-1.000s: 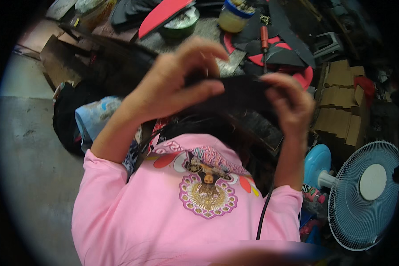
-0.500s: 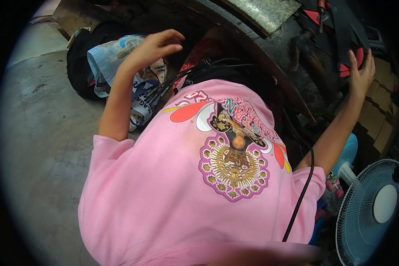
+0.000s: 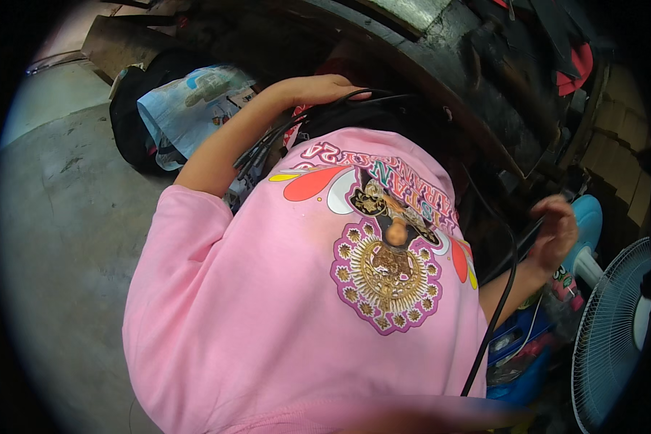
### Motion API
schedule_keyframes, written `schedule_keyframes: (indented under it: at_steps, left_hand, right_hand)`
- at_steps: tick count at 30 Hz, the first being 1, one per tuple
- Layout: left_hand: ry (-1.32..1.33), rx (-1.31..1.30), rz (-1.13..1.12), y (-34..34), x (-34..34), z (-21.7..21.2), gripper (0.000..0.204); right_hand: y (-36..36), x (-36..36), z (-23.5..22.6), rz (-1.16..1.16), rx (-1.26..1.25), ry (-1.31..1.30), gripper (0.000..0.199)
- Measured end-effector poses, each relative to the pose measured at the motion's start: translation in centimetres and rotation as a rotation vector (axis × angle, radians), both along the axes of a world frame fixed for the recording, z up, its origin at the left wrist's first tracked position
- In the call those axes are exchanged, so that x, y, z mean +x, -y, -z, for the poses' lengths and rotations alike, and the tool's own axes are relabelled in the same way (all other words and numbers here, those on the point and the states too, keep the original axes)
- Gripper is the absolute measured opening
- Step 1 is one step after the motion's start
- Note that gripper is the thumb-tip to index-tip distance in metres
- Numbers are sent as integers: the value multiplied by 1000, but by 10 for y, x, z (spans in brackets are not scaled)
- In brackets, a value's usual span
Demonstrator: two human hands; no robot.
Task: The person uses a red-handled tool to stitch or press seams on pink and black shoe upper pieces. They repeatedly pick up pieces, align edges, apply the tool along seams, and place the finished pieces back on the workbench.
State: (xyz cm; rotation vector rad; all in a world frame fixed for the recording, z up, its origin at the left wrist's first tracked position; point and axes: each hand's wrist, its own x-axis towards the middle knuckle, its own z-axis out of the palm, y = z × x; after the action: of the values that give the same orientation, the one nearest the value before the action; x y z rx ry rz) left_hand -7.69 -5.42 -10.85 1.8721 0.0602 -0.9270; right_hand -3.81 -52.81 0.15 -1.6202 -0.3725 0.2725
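Loosely, fingers pointing right, the left hand (image 3: 329,88) lies against the black cables (image 3: 266,145), which slant from it leftward and back toward the person; I cannot tell whether it grips them. The right hand (image 3: 555,228), raised and half curled, is too blurred to show any hold. A fan (image 3: 607,333) stands close on its right; the desk (image 3: 521,134) lies beyond both hands

Pink printed shirt (image 3: 267,311); black cables (image 3: 266,143).
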Motion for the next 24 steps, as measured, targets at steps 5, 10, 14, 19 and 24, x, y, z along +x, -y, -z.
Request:
schedule_keyframes:
  at_steps: [5, 10, 14, 19, 24]
  left_hand:
    - [-321, -394, -415, 3, -8, 7, 61]
    - [-246, -127, -451, 1, -22, 28, 54]
    - [-138, -316, -372, -3, -28, 37, 41]
    - [-2, -344, -382, 10, -42, 36, 48]
    - [-261, -548, -598, 20, -61, 61, 56]
  right_hand:
    - [27, -51, 30, -95, -159, -425, 39]
    - [-18, -58, 90, -58, -440, -610, 30]
    - [-71, -54, 137, -27, -603, -620, 56]
    - [-101, -36, 157, 174, -281, -1122, 71]
    - [-109, -15, 161, 166, -136, -1135, 72]
